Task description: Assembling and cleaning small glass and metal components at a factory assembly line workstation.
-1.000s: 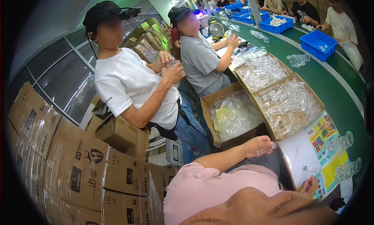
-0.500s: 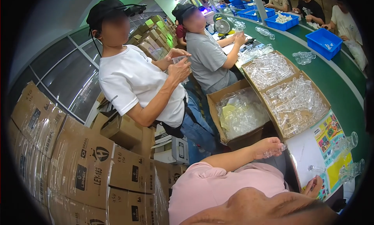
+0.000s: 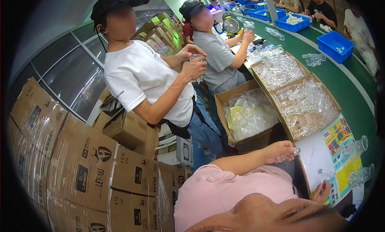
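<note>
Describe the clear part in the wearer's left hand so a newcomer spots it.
Beside the green conveyor, find the nearer cardboard tray of heaped clear pieces. Just below it in the picture, the pink-shirted wearer's left hand grips the clear part, one end poking out at the right. Unlike the heaped pieces, it is held in the hand.

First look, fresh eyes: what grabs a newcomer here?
Probably the white-shirted person standing left of centre, the largest figure facing the camera. Next, likely the two shallow cartons heaped with clear parts at right and the film-wrapped brown boxes stacked lower left. Below the cartons, the wearer's left hand holds a small clear piece.
</note>
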Available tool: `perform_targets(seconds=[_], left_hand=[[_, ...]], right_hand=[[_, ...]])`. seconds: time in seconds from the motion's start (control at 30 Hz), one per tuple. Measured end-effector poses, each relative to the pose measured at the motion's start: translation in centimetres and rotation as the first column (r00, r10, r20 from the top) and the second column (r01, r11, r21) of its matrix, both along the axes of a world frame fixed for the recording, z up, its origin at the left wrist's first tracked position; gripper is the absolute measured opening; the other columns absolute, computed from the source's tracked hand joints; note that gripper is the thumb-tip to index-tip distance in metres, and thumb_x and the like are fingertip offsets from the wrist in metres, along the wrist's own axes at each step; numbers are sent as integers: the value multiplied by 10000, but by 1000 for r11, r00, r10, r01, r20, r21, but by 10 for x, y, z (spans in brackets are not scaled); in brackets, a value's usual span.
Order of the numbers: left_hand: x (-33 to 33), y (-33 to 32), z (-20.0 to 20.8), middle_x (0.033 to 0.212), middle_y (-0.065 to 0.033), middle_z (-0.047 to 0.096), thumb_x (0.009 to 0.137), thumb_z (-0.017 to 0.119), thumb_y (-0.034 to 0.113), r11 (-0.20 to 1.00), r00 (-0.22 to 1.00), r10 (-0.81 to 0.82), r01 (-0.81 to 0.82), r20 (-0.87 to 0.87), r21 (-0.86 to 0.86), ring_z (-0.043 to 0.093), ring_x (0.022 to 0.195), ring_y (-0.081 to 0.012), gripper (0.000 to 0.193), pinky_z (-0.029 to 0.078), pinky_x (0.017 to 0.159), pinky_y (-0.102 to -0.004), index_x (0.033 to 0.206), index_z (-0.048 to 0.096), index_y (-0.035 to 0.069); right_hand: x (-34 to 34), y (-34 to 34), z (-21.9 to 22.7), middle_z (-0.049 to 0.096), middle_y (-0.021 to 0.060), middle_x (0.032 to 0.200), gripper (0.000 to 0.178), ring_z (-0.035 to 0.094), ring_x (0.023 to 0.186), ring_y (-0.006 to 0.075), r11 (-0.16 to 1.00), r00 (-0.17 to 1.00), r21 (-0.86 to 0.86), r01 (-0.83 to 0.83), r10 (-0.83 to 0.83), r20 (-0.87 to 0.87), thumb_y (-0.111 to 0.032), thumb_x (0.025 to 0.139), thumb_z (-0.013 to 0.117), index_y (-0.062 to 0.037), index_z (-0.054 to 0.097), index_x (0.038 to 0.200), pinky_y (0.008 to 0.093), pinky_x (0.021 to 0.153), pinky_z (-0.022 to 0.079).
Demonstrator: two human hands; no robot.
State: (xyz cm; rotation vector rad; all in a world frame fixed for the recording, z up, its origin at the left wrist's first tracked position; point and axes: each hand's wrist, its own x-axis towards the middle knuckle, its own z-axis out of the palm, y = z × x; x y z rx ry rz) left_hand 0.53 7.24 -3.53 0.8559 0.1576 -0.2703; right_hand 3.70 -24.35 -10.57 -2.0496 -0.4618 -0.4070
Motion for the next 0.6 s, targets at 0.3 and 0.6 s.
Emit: perform_targets(seconds=[0.3,0.6], left_hand=[[-1,-6,1,845,-66,587,828,603,174,1000,999,-14,14,-31,10,585,733,-139,153,505,673,-267,859,495,70],[2,-9,1,840,-74,582,826,601,164,999,999,-29,30,-30,16,586,754,-179,162,491,666,-275,873,484,62]], right_hand=[[-2,-1,4,540,168,969,175,521,875,302,999,1000,-32,-7,8,16,-27,863,478,62,502,1012,346,770,404],[-2,0,5,540,174,978,177,523,888,302,999,1000,-38,7,-6,14,-9,860,477,53,501,1024,346,784,404]])
